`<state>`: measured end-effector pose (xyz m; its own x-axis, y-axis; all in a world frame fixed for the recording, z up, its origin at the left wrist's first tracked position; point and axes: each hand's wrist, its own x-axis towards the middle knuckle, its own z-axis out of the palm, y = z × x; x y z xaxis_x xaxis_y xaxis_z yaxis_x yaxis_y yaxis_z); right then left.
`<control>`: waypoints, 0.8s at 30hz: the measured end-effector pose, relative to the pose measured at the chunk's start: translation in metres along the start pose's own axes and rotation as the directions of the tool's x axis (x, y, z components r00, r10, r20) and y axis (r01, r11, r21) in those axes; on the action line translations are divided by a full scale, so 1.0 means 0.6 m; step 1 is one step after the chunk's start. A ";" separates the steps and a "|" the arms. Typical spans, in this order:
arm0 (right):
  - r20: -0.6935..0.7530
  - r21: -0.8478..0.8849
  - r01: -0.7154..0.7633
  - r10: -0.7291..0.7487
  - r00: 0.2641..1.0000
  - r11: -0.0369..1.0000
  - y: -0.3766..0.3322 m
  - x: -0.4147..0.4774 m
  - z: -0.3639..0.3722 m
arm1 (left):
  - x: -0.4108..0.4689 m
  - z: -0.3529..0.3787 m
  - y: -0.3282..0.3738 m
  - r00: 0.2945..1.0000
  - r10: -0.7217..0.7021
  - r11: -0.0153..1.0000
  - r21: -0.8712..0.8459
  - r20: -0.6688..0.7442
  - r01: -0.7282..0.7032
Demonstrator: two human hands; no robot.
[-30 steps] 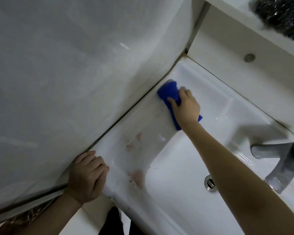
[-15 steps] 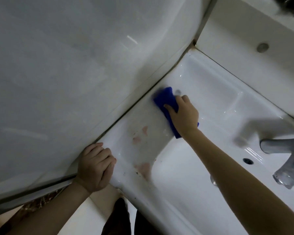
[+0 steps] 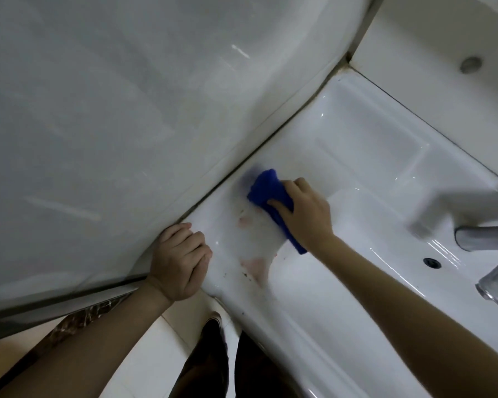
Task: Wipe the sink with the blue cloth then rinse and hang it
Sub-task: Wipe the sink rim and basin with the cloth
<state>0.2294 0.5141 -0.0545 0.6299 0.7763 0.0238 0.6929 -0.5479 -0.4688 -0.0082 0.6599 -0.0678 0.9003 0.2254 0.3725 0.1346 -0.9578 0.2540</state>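
White sink [image 3: 371, 156] ledge beneath us: our right hand [image 3: 305, 216] clutches the blue cloth [image 3: 266, 188] in curled fingers [image 3: 282, 207]; at eight o'clock from it, our left hand [image 3: 181, 262] rests fisted, empty.

The right hand [image 3: 302, 216] covers the middle of the blue cloth [image 3: 266, 186], whose far end smears into blur on the sink [image 3: 357, 156] rim. The faucet [image 3: 483, 238] is blurred and cut off by the picture's right edge. The left hand [image 3: 180, 262] hides its own curled fingertips.

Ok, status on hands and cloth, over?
Right hand grips blue cloth on sink ledge. Left hand fisted at its corner. Pinkish stains beside cloth.
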 end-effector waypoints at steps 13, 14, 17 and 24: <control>-0.048 0.047 -0.028 0.031 0.998 0.998 -0.084 -0.048 0.048 | 0.004 -0.001 0.004 1.000 -0.016 1.000 0.004 -0.026 0.016; -0.015 0.029 0.035 -0.035 0.999 0.999 -0.074 -0.054 0.043 | 0.003 -0.002 0.004 1.000 -0.012 1.000 0.001 -0.024 0.012; -0.060 0.001 -0.138 0.138 0.989 0.990 -0.026 -0.005 0.023 | 0.003 -0.001 0.002 1.000 -0.012 1.000 -0.001 -0.024 0.012; -0.165 0.115 -0.396 0.410 0.897 0.911 -0.086 0.015 0.052 | 0.002 -0.011 0.007 0.999 -0.048 0.998 -0.037 0.015 0.049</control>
<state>0.1884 0.5590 -0.0573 0.9072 0.4200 -0.0256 0.3416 -0.7705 -0.5382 -0.0093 0.6575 -0.0603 0.8988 0.2686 0.3464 0.1630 -0.9384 0.3047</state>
